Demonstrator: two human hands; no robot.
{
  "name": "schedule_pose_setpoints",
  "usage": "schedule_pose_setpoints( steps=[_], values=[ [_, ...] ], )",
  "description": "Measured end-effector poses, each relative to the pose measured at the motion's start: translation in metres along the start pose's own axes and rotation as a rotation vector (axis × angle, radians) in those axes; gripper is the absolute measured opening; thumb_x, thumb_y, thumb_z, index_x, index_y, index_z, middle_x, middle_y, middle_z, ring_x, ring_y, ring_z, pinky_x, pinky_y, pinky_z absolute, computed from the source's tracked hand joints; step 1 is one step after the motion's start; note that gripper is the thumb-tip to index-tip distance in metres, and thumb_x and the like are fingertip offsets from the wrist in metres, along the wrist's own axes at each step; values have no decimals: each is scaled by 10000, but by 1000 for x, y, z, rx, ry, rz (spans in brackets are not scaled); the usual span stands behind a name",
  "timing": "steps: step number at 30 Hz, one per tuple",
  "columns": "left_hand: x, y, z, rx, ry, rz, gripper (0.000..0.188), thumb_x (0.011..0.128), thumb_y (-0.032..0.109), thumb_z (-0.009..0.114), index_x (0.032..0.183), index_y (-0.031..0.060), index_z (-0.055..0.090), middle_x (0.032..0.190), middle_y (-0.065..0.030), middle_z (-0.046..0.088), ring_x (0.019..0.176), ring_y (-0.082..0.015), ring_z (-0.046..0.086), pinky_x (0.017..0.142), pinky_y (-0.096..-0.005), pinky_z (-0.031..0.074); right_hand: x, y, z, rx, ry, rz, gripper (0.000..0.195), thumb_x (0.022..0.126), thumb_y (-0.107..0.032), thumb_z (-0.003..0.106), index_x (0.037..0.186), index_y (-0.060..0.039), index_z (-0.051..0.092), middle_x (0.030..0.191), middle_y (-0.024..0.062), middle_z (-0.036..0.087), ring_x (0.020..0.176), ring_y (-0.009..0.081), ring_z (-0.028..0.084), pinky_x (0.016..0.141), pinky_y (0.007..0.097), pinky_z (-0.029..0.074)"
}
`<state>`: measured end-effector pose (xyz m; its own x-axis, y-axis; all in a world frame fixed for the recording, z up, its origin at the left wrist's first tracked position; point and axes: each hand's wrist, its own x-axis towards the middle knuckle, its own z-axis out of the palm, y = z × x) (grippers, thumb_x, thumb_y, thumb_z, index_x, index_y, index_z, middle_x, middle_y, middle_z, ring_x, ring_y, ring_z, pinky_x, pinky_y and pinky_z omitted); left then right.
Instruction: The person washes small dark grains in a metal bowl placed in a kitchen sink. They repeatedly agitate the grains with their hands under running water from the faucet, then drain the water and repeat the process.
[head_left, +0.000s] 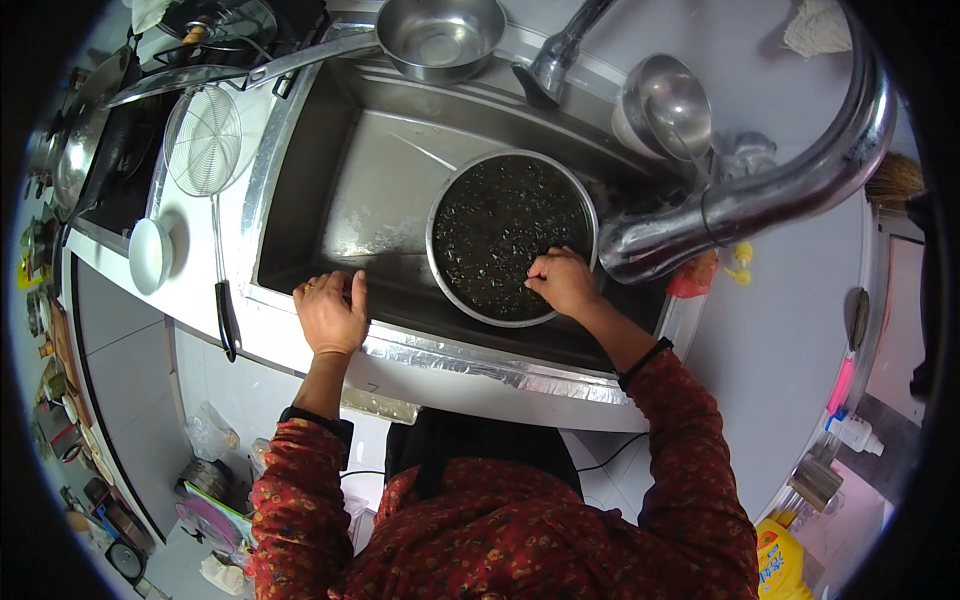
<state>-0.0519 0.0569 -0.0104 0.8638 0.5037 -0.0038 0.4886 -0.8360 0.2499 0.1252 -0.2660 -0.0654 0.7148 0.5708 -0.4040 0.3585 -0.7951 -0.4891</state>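
Observation:
My left hand (331, 311) rests on the front rim of the stainless-steel sink (298, 225), its thumb apart from the other fingers and nothing in its grasp. Inside the sink, towards the right, stands a round metal basin (430, 247). Dark liquid with many small dark bits (510, 225) fills it nearly to the rim. Over the basin's right front part, my right hand (561, 279) has its thumb and fingertips drawn together at the surface. Whether something small is pinched between them cannot be made out.
A thick chrome pipe (795, 176) arches over the sink's right end. Behind the sink are a steel saucepan (442, 41) and a metal bowl (667, 105). A wire skimmer (202, 142) and a white bowl (150, 256) lie left. A red plastic bag (691, 277) sits right.

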Motion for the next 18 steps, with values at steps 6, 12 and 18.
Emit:
schedule_pose_setpoints(
  steps=[6, 12, 18],
  values=[
    [-1, 0, 0, 10, 1, 0, 378, 978, 378, 551, 802, 64, 666, 789, -78, 658, 834, -279, 594, 873, -402, 391, 5, 10, -11, 33, 136, -27, 106, 808, -175, 745, 832, -84, 697, 795, 88, 658, 878, 302, 639, 806, 399, 510],
    [1, 1, -2, 2, -25, -14, 377, 972, 376, 553, 798, 62, 668, 798, -88, 663, 843, -285, 599, 882, -406, 391, 27, 49, -56, -29, 542, 13, 242, 805, -159, 744, 1034, -119, 680, 1084, 101, 614, 1083, 312, 569, 928, 441, 446],
    [1, 2, -3, 12, -12, -6, 362, 973, 361, 563, 798, 62, 668, 792, -80, 663, 836, -286, 591, 872, -409, 394, 21, -32, -37, -189, 331, -437, 407, 797, -164, 751, 1197, -163, 674, 1349, 100, 567, 1307, 316, 467, 1058, 493, 365]
  ],
)
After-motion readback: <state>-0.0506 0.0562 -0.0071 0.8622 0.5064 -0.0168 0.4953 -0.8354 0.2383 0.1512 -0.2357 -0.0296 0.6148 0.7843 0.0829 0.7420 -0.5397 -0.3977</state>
